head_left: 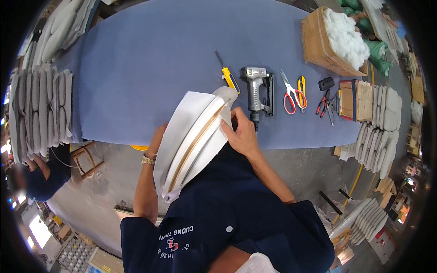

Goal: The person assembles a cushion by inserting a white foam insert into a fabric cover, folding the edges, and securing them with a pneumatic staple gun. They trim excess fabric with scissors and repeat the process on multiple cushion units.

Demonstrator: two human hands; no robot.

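A curved upholstered panel (169, 148) is tilted upright between my arms at the table's near edge. Its pale fabric is folded back along the side facing me, and a thin tan strip (193, 148) runs lengthwise inside. My right hand (242, 134) grips the panel's right edge, thumb on the fabric and fingers curled behind. On the other side, my left hand (160, 135) holds the panel from behind, its fingers mostly hidden. Just beyond lie a yellow-handled screwdriver (231, 81) and a silver staple gun (256, 90).
To the right lie red-and-white scissors (289, 98), a yellow utility knife (301, 86) and red-handled pliers (323, 101). A cardboard box (315, 41) of white stuffing stands at the back right. Stacked grey pads (43, 109) line the left side; another person (45, 175) is beyond the table's left end.
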